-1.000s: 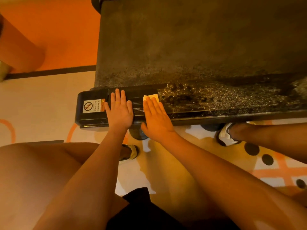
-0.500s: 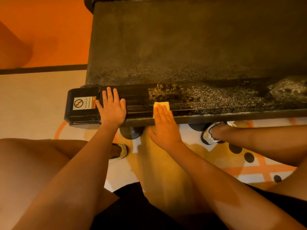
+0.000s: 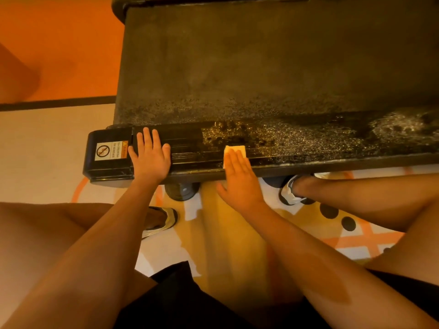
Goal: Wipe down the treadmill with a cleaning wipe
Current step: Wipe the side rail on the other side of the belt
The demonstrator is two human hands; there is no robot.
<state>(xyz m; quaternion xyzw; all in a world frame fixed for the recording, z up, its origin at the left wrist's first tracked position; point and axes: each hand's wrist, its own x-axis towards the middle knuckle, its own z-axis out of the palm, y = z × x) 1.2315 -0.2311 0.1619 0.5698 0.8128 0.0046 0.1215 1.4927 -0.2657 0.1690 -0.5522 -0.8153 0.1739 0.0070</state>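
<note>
The person is crouched low beside the treadmill (image 3: 261,67), knees wide, both arms reaching to its near side rail (image 3: 320,148). The left hand (image 3: 150,155) lies flat on the rail with its fingers straight and a little spread, holding nothing, just beside the black end cap (image 3: 109,173) that carries a white and orange warning sticker (image 3: 111,150). The right hand (image 3: 240,179) is also flat, fingers straight and close together, pressing the wipe (image 3: 235,149) down onto the rail; its palm hangs past the rail's near edge. The wipe is a small pale folded square, and only its far end shows beyond the fingertips. To the right of it the rail glistens with wet specks and dark blotches. A dark round foot (image 3: 181,191) sits under the rail between the two hands. A shoe (image 3: 164,219) shows below the left forearm and another shoe (image 3: 291,188) near the right knee, on a pale floor (image 3: 47,143) with orange markings.
</note>
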